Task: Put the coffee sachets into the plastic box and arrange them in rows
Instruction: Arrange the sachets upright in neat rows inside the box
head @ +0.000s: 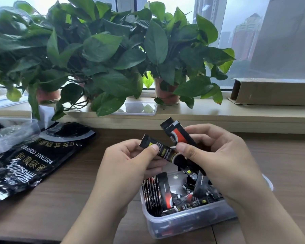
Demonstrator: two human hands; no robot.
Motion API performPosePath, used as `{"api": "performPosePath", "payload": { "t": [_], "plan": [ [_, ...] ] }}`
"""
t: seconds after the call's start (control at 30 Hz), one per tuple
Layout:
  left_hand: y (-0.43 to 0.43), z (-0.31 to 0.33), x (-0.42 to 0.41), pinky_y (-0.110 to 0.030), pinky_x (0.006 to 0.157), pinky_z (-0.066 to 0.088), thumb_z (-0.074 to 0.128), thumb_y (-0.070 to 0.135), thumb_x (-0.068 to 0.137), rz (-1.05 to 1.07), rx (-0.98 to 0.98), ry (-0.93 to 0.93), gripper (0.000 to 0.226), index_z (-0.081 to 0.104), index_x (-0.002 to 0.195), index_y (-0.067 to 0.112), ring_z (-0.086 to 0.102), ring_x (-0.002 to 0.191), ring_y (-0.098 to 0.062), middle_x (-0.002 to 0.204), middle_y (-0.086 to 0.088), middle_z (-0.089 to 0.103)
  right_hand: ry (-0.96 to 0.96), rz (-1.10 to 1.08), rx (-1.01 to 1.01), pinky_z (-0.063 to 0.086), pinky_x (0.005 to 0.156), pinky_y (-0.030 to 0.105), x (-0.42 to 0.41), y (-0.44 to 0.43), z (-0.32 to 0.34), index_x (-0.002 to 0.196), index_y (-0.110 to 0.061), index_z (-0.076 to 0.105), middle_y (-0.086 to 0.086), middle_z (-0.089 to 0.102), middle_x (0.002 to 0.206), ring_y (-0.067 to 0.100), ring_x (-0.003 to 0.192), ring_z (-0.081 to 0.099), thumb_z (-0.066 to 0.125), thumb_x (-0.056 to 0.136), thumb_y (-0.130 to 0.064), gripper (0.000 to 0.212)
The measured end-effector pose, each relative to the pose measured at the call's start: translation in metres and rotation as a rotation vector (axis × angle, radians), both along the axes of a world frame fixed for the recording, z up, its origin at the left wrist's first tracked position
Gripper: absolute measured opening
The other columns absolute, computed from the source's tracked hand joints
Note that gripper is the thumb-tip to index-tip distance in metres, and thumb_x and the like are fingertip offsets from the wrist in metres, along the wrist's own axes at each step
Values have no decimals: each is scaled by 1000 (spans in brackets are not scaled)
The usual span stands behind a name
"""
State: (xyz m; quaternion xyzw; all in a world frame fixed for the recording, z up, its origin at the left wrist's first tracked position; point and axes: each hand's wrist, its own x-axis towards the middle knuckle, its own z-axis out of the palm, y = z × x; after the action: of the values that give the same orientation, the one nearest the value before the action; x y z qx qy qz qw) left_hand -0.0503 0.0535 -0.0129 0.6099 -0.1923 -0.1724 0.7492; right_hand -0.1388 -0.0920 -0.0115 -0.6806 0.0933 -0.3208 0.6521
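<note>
Coffee sachets (164,192), black, partly rowed in plastic box (188,221) on bench (60,199); left hand (128,159) pinches one, right hand (224,155) grips two above; bag (33,155) at left reads "INSTANT COFFEE".

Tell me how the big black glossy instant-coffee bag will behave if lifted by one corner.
The big black glossy foil coffee bag lies flat and crumpled, so it would probably flop. It looks nearly empty, so it is likely light. Its shiny film may slip in fingers.
</note>
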Motion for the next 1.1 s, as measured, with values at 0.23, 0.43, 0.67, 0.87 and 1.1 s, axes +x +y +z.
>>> {"api": "performPosePath", "payload": {
  "t": [0.23, 0.43, 0.67, 0.87, 1.1],
  "plan": [
    [4, 2, -1, -25, 64, 62, 62, 6, 92, -153, -56, 18, 15, 75, 97, 0, 78, 79, -28, 88, -19, 78, 94, -22, -222, 58, 84, 38, 1, -1, -7, 94, -25, 82, -4, 79, 88, 15, 87, 74, 82, 77, -14, 20],
    [5, 2, -1, -24, 63, 61, 72, 20, 73, -140, -44, -43, 16, 81, 83, 12, 76, 70, -21, 76, -13, 77, 41, 22, -308, 54, 67, 27, 1, 3, -5, 91, -28, 82, -4, 73, 87, 13, 76, 71, 77, 83, -13, 19],
    [7, 5, -1, -23, 59, 58, 74, 20, 69, -114, -89, -26, 14, 81, 78, 12, 71, 61, -15, 68, -7, 73, 81, 84, -466, 46, 67, 17, -2, 5, -4, 102, -31, 80, -7, 69, 88, 8, 77, 66, 65, 92, -25, 19],
    [8, 8, -1, -24, 59, 59, 77, 18, 65, -105, -126, 36, 12, 80, 74, 11, 75, 67, -23, 76, -13, 75, 168, 56, -737, 49, 86, 24, 0, 12, -6, 137, -30, 59, -14, 63, 100, 8, 99, 61, 43, 101, -38, 40],
    [8, 7, -3, -22, 51, 56, 81, 19, 57, -75, -82, 49, 26, 75, 76, 2, 70, 56, -16, 65, -10, 71, 393, 143, -954, 33, 109, 19, -5, 21, 1, 157, -38, 12, -26, 39, 144, -10, 132, 34, 30, 98, -58, 64]
  ]
}}
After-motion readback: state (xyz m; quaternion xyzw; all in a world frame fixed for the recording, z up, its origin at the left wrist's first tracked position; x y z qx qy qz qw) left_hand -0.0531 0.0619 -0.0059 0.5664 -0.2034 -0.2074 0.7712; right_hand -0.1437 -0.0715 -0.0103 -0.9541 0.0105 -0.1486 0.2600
